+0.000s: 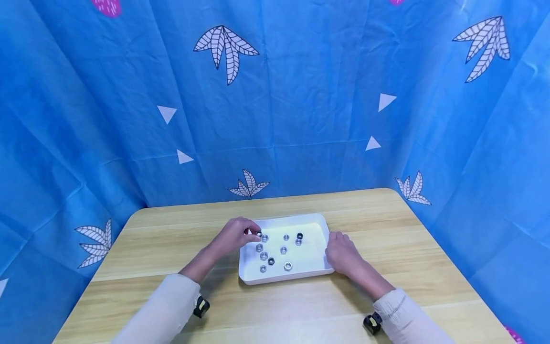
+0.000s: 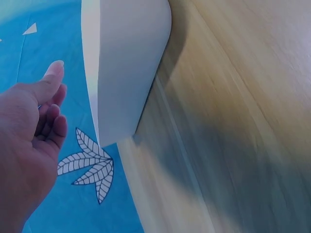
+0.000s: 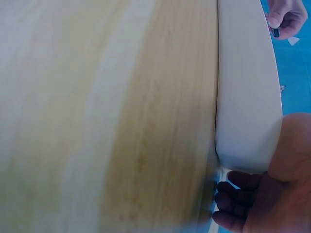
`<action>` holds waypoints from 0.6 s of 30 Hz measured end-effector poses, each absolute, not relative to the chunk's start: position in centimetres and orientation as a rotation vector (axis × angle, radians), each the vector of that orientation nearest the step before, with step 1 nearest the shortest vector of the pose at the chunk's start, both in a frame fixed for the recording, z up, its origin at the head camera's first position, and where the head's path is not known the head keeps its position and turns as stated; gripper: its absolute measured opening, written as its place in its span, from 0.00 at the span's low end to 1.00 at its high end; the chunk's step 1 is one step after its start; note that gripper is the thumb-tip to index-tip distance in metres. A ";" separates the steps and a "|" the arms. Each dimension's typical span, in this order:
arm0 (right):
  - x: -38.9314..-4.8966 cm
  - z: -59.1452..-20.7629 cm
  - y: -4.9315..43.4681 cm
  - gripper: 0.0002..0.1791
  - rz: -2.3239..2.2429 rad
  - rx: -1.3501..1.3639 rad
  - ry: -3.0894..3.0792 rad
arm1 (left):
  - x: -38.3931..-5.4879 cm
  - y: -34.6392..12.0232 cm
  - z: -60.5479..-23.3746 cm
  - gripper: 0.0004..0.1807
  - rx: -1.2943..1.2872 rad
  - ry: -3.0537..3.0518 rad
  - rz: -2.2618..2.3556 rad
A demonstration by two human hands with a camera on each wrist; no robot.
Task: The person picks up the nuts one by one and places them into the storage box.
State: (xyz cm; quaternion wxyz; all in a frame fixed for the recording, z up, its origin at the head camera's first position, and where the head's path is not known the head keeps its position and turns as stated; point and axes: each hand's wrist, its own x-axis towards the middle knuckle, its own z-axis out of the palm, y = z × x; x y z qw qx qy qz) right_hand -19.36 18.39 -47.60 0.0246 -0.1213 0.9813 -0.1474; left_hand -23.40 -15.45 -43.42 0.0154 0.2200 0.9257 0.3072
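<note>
A shallow white tray holds several loose hex nuts, mostly silver, such as one silver nut, and a few dark ones, such as a black nut. Over the tray's left end, my left hand pinches a small black nut between thumb and fingertip. In the left wrist view the nut is hidden behind the thumb. My right hand grips the tray's right end, its curled fingers against the outside of the wall and its thumb hidden.
The tray sits near the middle of a light wooden table. A blue curtain with leaf prints hangs behind and along both sides. Dark wrist cameras are strapped under both pale sleeves.
</note>
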 end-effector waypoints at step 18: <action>-19.4 -47.7 18.3 0.16 -0.463 -0.374 3.031 | -23.8 -12.7 -45.2 0.13 0.730 2.877 0.815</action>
